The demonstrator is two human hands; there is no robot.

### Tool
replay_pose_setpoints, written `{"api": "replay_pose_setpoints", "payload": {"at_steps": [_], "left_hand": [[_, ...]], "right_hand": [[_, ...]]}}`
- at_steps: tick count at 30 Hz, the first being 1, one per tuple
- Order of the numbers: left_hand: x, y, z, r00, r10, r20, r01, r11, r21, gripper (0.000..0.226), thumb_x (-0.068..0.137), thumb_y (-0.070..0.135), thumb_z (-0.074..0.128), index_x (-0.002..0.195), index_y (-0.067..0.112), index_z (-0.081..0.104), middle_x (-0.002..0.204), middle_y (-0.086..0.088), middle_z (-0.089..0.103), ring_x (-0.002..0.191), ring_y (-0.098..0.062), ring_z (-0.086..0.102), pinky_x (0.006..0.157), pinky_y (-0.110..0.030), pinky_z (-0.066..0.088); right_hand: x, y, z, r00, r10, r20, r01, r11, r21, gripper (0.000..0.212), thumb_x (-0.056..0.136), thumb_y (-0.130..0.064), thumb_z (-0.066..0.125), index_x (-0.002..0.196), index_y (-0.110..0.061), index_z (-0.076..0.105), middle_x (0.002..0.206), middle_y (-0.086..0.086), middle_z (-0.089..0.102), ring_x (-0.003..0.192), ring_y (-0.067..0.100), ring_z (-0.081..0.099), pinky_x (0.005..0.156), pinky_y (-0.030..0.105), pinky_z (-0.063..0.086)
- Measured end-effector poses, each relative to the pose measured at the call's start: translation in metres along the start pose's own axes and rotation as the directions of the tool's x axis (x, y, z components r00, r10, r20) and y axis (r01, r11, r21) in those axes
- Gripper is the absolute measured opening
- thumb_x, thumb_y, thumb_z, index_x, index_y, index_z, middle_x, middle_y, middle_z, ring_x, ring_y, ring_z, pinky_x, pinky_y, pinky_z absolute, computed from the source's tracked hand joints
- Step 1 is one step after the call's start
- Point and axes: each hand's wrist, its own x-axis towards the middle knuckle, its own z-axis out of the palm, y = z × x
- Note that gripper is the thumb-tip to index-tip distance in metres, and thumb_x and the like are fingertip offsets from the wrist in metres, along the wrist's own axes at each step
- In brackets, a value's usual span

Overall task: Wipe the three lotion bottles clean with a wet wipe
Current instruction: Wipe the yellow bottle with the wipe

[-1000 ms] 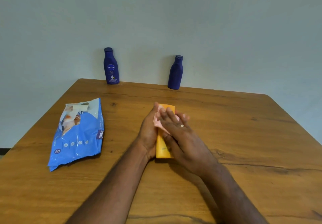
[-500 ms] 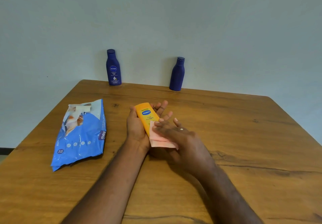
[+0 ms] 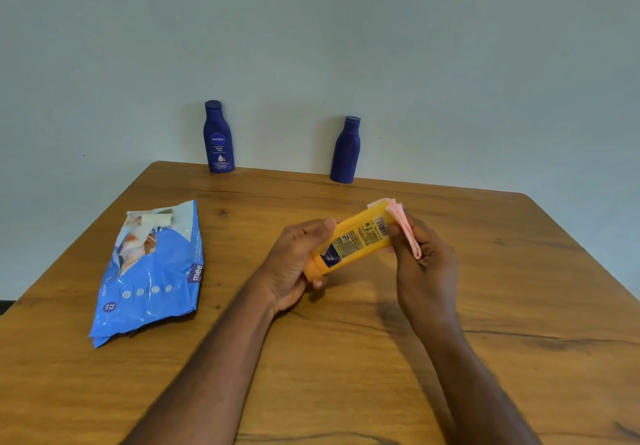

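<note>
My left hand (image 3: 294, 264) grips the cap end of a yellow lotion bottle (image 3: 353, 242), held tilted above the table with its back label and barcode facing up. My right hand (image 3: 420, 261) pinches a folded pink wet wipe (image 3: 403, 224) against the bottle's far end. Two dark blue lotion bottles stand upright at the table's far edge by the wall: a labelled one (image 3: 218, 138) on the left and a plain one (image 3: 345, 150) to its right.
A blue wet wipe pack (image 3: 152, 275) lies flat on the left part of the wooden table (image 3: 502, 306), its flap open at the top. The wall rises right behind the far edge.
The yellow bottle has been turned over, from front label up to back label up, and swung so its far end points right. My right hand with the wipe moved from mid-bottle to that end.
</note>
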Motion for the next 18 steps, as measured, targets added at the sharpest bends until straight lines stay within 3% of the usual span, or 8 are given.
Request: {"api": "replay_pose_setpoints", "payload": {"at_steps": [3, 5, 7, 10, 14, 18], "left_hand": [[-0.0002, -0.0007, 0.0029, 0.999, -0.040, 0.018, 0.040, 0.999, 0.018, 0.050, 0.091, 0.045, 0.059, 0.125, 0.009, 0.066, 0.110, -0.022, 0.072, 0.078, -0.027, 0.070, 0.038, -0.020, 0.044], [0.0001, -0.0008, 0.0024, 0.999, -0.039, 0.029, 0.038, 0.999, 0.035, 0.043, 0.096, 0.039, 0.057, 0.126, 0.010, 0.068, 0.114, -0.026, 0.070, 0.078, -0.030, 0.069, 0.038, -0.020, 0.041], [-0.0005, -0.0023, 0.0032, 0.999, -0.031, 0.045, 0.028, 0.998, 0.059, 0.039, 0.098, 0.036, 0.057, 0.124, 0.010, 0.069, 0.112, -0.026, 0.070, 0.077, -0.030, 0.068, 0.038, -0.021, 0.039], [-0.0009, -0.0058, 0.0064, 1.000, -0.009, 0.019, 0.008, 0.997, 0.073, 0.037, 0.098, 0.033, 0.058, 0.123, 0.008, 0.070, 0.108, -0.024, 0.072, 0.071, -0.030, 0.069, 0.037, -0.021, 0.036], [-0.0003, -0.0050, 0.0073, 0.995, 0.000, -0.098, -0.007, 0.998, -0.066, 0.038, 0.094, 0.033, 0.060, 0.119, 0.006, 0.070, 0.107, -0.023, 0.074, 0.064, -0.028, 0.069, 0.035, -0.020, 0.036], [-0.0003, -0.0019, 0.0053, 0.991, -0.009, -0.136, 0.001, 0.998, -0.061, 0.035, 0.096, 0.032, 0.059, 0.119, 0.007, 0.069, 0.108, -0.019, 0.075, 0.068, -0.026, 0.071, 0.036, -0.019, 0.038]], "right_hand": [[0.0022, 0.0096, -0.0014, 0.996, 0.090, -0.006, -0.090, 0.995, -0.043, 0.028, 0.100, -0.011, 0.058, 0.124, -0.021, 0.069, 0.108, -0.009, 0.075, 0.101, 0.006, 0.071, 0.085, 0.033, 0.061], [0.0029, 0.0107, -0.0015, 0.997, 0.077, 0.002, -0.076, 0.994, -0.079, 0.036, 0.100, -0.003, 0.056, 0.131, -0.018, 0.065, 0.118, -0.007, 0.073, 0.108, 0.003, 0.068, 0.091, 0.029, 0.059], [0.0031, 0.0086, -0.0008, 0.998, 0.060, 0.020, -0.058, 0.995, -0.078, 0.042, 0.100, 0.001, 0.053, 0.140, -0.013, 0.058, 0.125, -0.003, 0.069, 0.107, -0.002, 0.066, 0.086, 0.018, 0.056], [0.0042, 0.0068, -0.0020, 0.996, 0.068, 0.063, -0.068, 0.998, -0.011, 0.040, 0.103, -0.004, 0.048, 0.142, -0.014, 0.056, 0.121, -0.003, 0.069, 0.101, 0.002, 0.067, 0.078, 0.015, 0.053], [0.0038, 0.0109, -0.0034, 0.991, 0.094, 0.091, -0.097, 0.995, 0.022, 0.034, 0.105, -0.014, 0.046, 0.136, -0.009, 0.061, 0.121, -0.002, 0.072, 0.114, 0.010, 0.066, 0.091, 0.027, 0.057], [0.0029, 0.0128, -0.0026, 0.987, 0.140, 0.080, -0.140, 0.990, -0.001, 0.033, 0.105, -0.016, 0.047, 0.133, -0.017, 0.064, 0.119, -0.011, 0.072, 0.115, 0.004, 0.064, 0.094, 0.025, 0.055]]}}
